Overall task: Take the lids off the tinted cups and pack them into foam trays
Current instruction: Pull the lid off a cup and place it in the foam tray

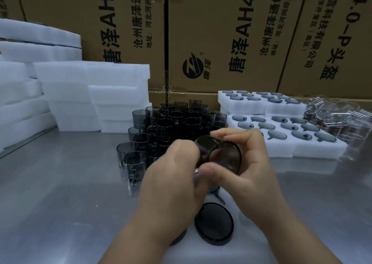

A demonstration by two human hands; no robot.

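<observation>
Head view, one moment.

**Student:** What do your hands hold at centre?

**Worker:** Both grasp one tinted cup (221, 155). It is tipped on its side above the metal table (60, 193), with a round end turned towards me. My left hand (177, 175) has its fingers curled against the cup's left side. My right hand (249, 163) pinches it, with fingers over the upper rim and the thumb under the lower one. I cannot tell whether a lid is on it.

**Student:** And directly below them?

**Worker:** A white foam tray (227, 253) lies at the near edge. A dark round piece (214, 223) sits in it, just beneath the held cup. I cannot tell whether it is a cup or a lid. A second dark shape is mostly hidden by my left forearm.

**Student:** Where is the rest of the stock?

**Worker:** A heap of loose cups (177, 120), piled in layers, stands just behind my hands. To the right lie filled trays (281, 151), each pocket holding a grey-tinted round, and more filled ones sit behind them. Beside those, at the far right, is a pile of clear plastic pieces (332, 114). Stacks of white foam (90, 94) stand at the left. Cardboard boxes (221, 32) printed with black characters close off the back.
</observation>
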